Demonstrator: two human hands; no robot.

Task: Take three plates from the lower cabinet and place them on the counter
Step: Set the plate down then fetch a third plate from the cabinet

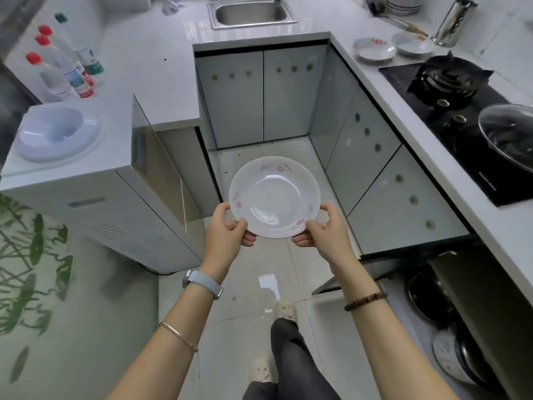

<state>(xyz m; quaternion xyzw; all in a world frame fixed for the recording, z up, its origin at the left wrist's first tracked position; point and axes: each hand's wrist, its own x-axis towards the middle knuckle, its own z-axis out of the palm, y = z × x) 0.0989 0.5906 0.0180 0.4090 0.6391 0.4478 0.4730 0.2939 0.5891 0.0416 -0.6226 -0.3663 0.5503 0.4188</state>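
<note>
A white plate [274, 196] with small pink flower prints is held level over the floor in the middle of the view. My left hand [226, 228] grips its near left rim and my right hand [320, 229] grips its near right rim. Two similar plates [373, 49] [412, 43] lie side by side on the right counter [360, 67], beyond the stove. At the lower right, the lower cabinet [450, 313] stands open, with dark pans and a white patterned dish inside.
A black gas stove [450, 82] and a glass lid [507, 134] sit on the right counter. A sink [251, 11] is at the back. Bottles [66, 67] and a white basin [54, 134] stand at the left. A glass cabinet door [155, 160] juts out at the left.
</note>
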